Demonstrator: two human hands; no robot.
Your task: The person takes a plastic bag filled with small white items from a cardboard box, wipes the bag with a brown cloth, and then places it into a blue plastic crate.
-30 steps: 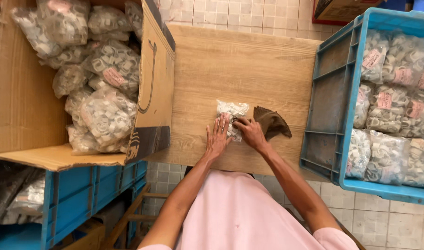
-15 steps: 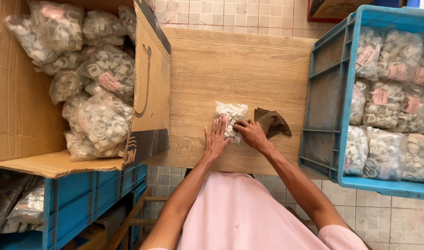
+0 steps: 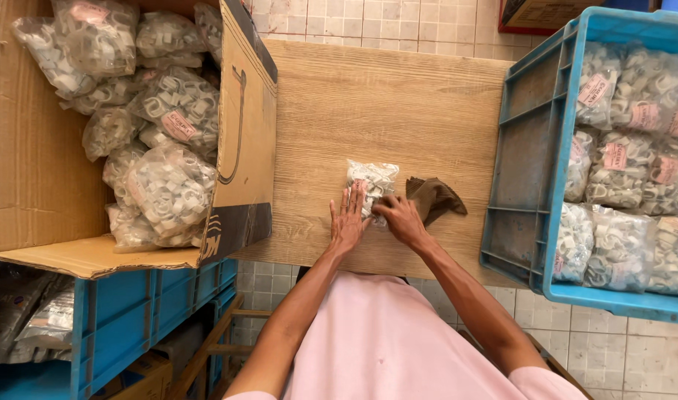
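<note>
The wooden worktop [image 3: 398, 104] runs away from the fingers, bare over most of its far half. Well to the left of the fingers an open cardboard box [image 3: 28, 170] holds a heap of clear bags of small white plastic parts [image 3: 168, 185]. Well to the right stands a blue plastic crate [image 3: 528, 170], packed with more such bags [image 3: 635, 148], each bearing a pale pink label.

Set against the views a second and half a second ago, almost nothing has moved: both hands stay on the same small bag at the near edge of the worktop, with the cloth in the same place. That suggests the hands are busy working at this one bag where it lies, not carrying it.

The brown cloth [image 3: 435, 198] lies crumpled just to the right of the fingers, touching the right hand [image 3: 399, 218]. That hand's fingers are curled against the bag's near right edge; whether they pinch it cannot be told. The left hand [image 3: 348, 222] lies flat with fingers spread, pressing on the bag's near left part.

The small clear bag [image 3: 372, 178] lies flat directly beyond and under the fingertips. It is rectangular, filled with small white pieces, with a pinkish label half hidden near the fingers.
</note>
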